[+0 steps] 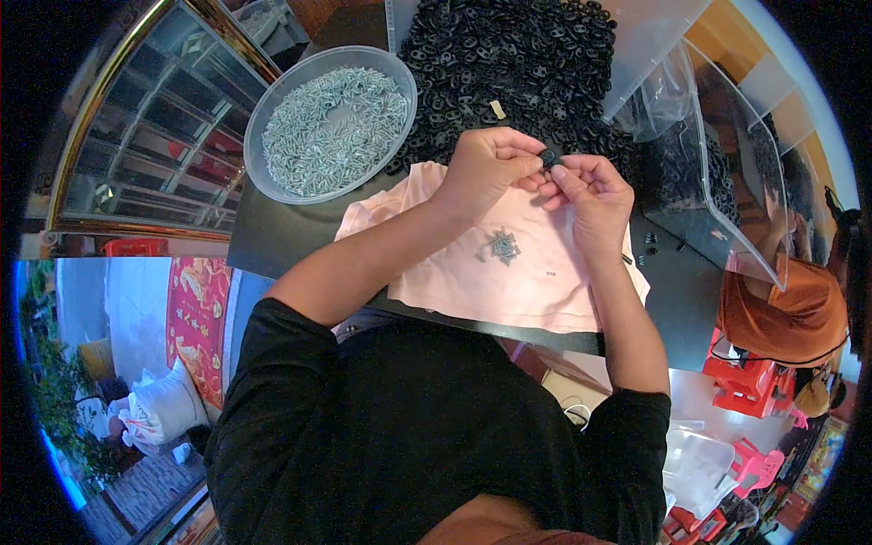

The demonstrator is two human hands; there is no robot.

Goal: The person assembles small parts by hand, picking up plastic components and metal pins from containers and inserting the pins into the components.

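Between the fingertips of my left hand [498,170] and my right hand [595,195] is a small black plastic piece [548,158], pinched from both sides. My fingers cover part of it. Both hands are over the far edge of a pale pink cloth [436,272] on the dark table. Below them on the cloth lies a little heap of metal screws [502,245], with one loose screw [550,273] to its right. Just beyond my hands spreads a big pile of black plastic pieces [509,64], each with holes in it.
A round clear tub [250,150] full of silvery screws stands at the far left. Clear plastic bins [699,118] rise at the right, one holding more black pieces. A person in an orange-brown top [790,313] sits beyond them. A small yellowish scrap [497,110] lies on the pile.
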